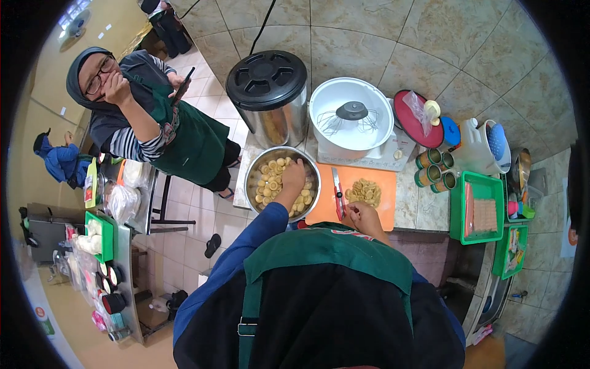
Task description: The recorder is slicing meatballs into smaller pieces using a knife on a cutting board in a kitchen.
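My left hand point(294, 177) reaches into a round stainless steel bowl point(249, 196) of whole button mushrooms point(271, 180). Its fingertips are among the mushrooms, and whether they grip one cannot be made out. At the near edge of an orange cutting board point(318, 203), my right hand point(362, 214) has its fingers bent inward; I cannot see whether anything is between them. Just beyond that hand lies a pile of sliced mushrooms point(364, 191). A knife with a red and black handle point(339, 198) rests on the board to the left of the pile, its blade pointing away from me.
Behind the bowl stands a steel container with a black lid point(267, 83). A mixer with a white bowl point(352, 133) is behind the board. Several open tins point(428, 159) and a green tray point(481, 177) are to the right. A person in a green apron point(184, 138) stands left, holding a phone.
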Tool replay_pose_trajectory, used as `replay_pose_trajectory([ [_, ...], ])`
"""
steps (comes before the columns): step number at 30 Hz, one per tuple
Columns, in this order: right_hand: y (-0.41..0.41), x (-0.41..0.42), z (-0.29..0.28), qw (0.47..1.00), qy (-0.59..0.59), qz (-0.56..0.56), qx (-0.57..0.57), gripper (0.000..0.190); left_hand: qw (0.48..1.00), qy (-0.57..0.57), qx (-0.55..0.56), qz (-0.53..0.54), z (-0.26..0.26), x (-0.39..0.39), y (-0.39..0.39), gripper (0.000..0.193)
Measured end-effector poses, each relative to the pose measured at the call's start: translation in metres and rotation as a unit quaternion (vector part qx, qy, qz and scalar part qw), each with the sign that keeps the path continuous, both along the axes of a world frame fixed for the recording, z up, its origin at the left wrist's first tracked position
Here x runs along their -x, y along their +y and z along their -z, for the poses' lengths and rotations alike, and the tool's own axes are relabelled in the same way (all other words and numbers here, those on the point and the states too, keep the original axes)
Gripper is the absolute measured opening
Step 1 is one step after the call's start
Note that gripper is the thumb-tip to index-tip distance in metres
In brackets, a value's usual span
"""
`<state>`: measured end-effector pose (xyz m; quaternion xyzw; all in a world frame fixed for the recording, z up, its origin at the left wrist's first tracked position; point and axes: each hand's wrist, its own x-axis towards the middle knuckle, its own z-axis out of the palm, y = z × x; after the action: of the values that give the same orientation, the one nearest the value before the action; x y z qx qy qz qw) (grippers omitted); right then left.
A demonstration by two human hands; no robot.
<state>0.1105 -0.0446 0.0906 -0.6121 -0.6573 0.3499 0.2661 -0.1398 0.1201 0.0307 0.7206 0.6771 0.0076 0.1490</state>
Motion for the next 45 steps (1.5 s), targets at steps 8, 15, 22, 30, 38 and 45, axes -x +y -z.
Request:
replay_pose_trajectory([
  [8,0.014,0.017,-0.021,0.999,0.021,-0.028,-0.021,0.018,0.998,-0.051,-0.011,0.024,-0.002,0.028,-0.023,0.043],
  [15,0.053,0.060,-0.166,0.961,0.050,-0.099,-0.254,0.037,0.966,-0.191,-0.166,0.049,-0.013,0.041,-0.056,0.042],
  [22,0.052,0.097,-0.299,0.914,0.088,-0.179,-0.353,0.063,0.721,-0.666,-0.019,-0.191,-0.021,0.045,-0.103,0.025],
  [30,0.060,0.098,-0.282,0.942,-0.048,-0.232,-0.240,0.077,0.491,-0.845,0.004,-0.213,-0.010,0.058,-0.130,0.040],
  [38,0.060,0.097,-0.292,0.939,-0.005,-0.211,-0.271,0.075,0.553,-0.781,0.024,-0.289,-0.005,0.055,-0.131,0.039],
  [45,0.060,0.089,-0.301,0.937,-0.005,-0.189,-0.294,0.076,0.644,-0.702,0.020,-0.304,-0.006,0.048,-0.129,0.028],
])
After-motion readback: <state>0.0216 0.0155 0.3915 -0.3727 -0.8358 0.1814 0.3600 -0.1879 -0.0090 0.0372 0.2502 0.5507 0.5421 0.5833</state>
